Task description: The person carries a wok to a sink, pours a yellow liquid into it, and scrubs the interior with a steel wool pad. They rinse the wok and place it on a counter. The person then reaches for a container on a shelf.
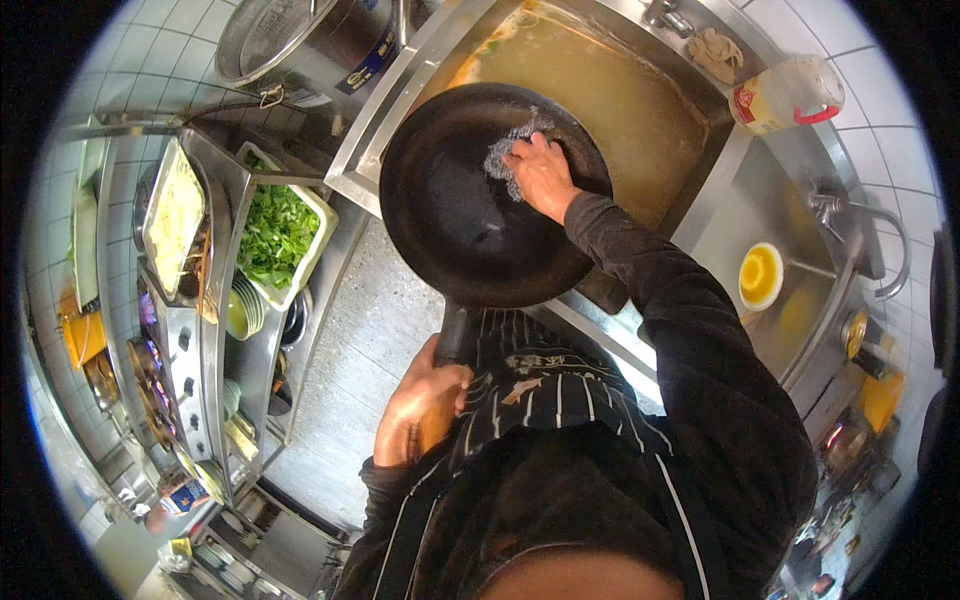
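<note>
A dark wok point(472, 217) is tilted towards me over the near corner of a steel sink point(420, 67) that holds murky, yellowish water point(637, 97). My left hand point(424, 401) grips its handle point(454, 334) close to my striped apron. On the inside of the wok, right of its middle, my right hand point(541, 172) presses a steel wool scourer point(504, 154) against the surface. The fingers are curled over the scourer and partly cover it.
To the left, steel shelving carries a white tray of chopped greens point(277, 232), a tray of pale shreds point(174, 217) and stacked bowls point(244, 307). A steel pot point(300, 52) stands behind. On the right are a second basin with a yellow-filled bowl point(760, 276), a curved faucet point(896, 247) and a plastic jug point(787, 94).
</note>
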Demonstrator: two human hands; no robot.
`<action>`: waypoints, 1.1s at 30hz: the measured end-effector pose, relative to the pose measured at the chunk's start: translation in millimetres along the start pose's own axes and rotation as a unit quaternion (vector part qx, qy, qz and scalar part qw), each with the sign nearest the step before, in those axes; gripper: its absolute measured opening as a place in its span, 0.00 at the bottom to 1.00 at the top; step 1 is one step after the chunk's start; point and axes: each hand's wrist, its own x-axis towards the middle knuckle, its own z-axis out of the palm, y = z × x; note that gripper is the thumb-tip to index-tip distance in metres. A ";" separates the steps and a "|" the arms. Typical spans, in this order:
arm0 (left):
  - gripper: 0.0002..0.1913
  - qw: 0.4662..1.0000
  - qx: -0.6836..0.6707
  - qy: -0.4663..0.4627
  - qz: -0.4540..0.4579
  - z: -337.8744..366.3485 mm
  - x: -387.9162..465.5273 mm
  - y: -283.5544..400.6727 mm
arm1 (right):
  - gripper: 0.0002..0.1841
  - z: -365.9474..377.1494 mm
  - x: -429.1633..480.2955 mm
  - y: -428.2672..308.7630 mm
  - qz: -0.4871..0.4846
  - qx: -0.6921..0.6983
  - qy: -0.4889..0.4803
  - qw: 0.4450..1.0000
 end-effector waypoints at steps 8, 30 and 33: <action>0.29 1.000 -0.012 -0.017 -0.010 -10.5 2.1 -8.5 | 0.22 -9.4 -14.7 -30.0 -0.102 0.139 -0.072 0.982; 0.28 0.996 -0.024 -0.086 0.027 -30.2 26.8 -26.5 | 0.18 -4.8 -13.2 -26.8 -0.058 0.005 -0.142 0.988; 0.27 0.996 -0.030 -0.077 0.028 -30.2 29.0 -29.1 | 0.19 -6.0 -10.0 -27.6 -0.032 -0.071 -0.077 0.994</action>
